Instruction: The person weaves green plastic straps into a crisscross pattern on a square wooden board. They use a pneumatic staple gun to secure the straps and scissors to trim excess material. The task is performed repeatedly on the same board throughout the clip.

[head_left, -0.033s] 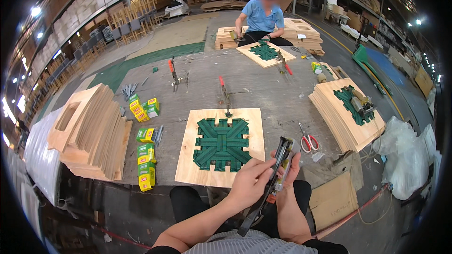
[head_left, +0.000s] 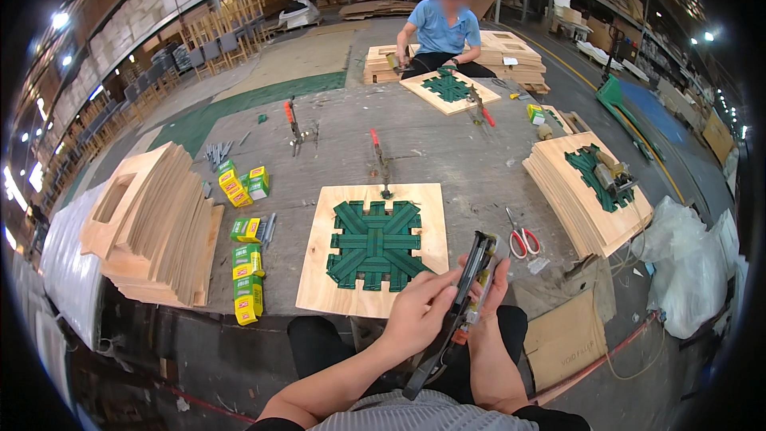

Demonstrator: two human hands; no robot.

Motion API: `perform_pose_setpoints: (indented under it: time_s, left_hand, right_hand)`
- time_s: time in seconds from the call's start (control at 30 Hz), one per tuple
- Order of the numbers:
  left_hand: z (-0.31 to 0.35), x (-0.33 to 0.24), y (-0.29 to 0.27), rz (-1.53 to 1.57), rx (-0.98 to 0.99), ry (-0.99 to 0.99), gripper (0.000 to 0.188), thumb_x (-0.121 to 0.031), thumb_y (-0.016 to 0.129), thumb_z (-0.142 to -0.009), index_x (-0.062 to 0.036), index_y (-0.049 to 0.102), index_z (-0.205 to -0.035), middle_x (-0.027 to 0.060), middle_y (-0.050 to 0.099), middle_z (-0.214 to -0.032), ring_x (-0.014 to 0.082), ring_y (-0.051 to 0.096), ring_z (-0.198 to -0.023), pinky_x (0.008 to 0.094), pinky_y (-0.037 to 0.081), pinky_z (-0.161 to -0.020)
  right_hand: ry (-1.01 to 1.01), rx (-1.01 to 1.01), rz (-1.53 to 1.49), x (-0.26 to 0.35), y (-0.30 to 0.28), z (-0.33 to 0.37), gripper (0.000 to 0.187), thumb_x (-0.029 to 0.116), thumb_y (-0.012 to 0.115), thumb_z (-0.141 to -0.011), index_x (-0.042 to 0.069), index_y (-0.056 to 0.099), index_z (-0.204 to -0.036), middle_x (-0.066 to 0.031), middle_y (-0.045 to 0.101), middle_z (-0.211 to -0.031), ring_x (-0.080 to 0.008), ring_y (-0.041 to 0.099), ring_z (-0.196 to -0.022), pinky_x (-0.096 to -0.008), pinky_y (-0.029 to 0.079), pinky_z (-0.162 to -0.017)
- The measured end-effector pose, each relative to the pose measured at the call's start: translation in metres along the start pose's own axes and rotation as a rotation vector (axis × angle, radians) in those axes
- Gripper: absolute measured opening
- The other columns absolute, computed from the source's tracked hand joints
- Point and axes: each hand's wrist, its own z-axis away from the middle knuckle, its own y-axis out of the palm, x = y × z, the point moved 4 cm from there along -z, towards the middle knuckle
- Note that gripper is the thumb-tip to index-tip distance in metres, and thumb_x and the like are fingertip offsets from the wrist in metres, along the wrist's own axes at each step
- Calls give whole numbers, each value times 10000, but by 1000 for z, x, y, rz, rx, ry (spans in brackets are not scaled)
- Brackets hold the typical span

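Observation:
Tilted over my lap is a black pneumatic staple gun [head_left: 472,279], its long body pointing up and away. My right hand [head_left: 495,287] grips it from the right side, thumb and fingers round the body. From the left, my left hand [head_left: 423,307] has its fingers bent and pressed together against the gun; whether they pinch a small part there is hidden. Just beyond my left hand lies a square plywood panel [head_left: 319,287] with woven green webbing straps [head_left: 375,243] crossing over its middle opening. A red-handled toggle clamp [head_left: 381,168] stands at the panel's far edge.
Yellow-green staple boxes [head_left: 248,262] line the left, beside stacked plywood frames [head_left: 159,231]. Red-handled scissors [head_left: 523,243] lie right of the panel. Another frame stack [head_left: 570,199] bears a second staple gun [head_left: 613,177]. Opposite, a co-worker [head_left: 447,32] handles another strapped panel [head_left: 431,96].
My left hand has slid very slightly down and left along the staple gun. The gun, my right hand and the panel stay in place.

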Motion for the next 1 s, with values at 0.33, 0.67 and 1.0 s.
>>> perform_pose_setpoints:
  time_s: [0.33, 0.67, 1.0]
  left_hand:
    - [69, 40, 10, -59, 128, -187, 555, -262, 737, -967, 6, 501, -1392, 146, 625, -1146, 253, 630, -1048, 354, 513, -934]
    - [26, 21, -13, -67, -10, -135, 514, -353, 658, -1010, 40, 559, -1327, 225, 658, -1107, 318, 665, -1007, 405, 530, -882]
    - [-8, 65, -23, 208, -12, -158, 489, -364, 583, -1060, 43, 555, -1330, 167, 725, -923, 259, 735, -856, 381, 568, -766]
  right_hand:
    - [-82, 33, 190, -4, 31, -26, 856, 788, 528, -916, 41, 617, -1325, -127, 678, -1162, -242, 634, -986, -439, 550, -851]
    - [201, 221, 390, -52, 47, 0, 920, 773, 550, -916, -12, 530, -1395, -130, 576, -1321, -307, 565, -1278, -551, 459, -1096]
    - [267, -62, 413, -35, 24, -24, 824, 729, 590, -910, 19, 592, -1329, -165, 697, -1118, -284, 692, -986, -401, 575, -766]
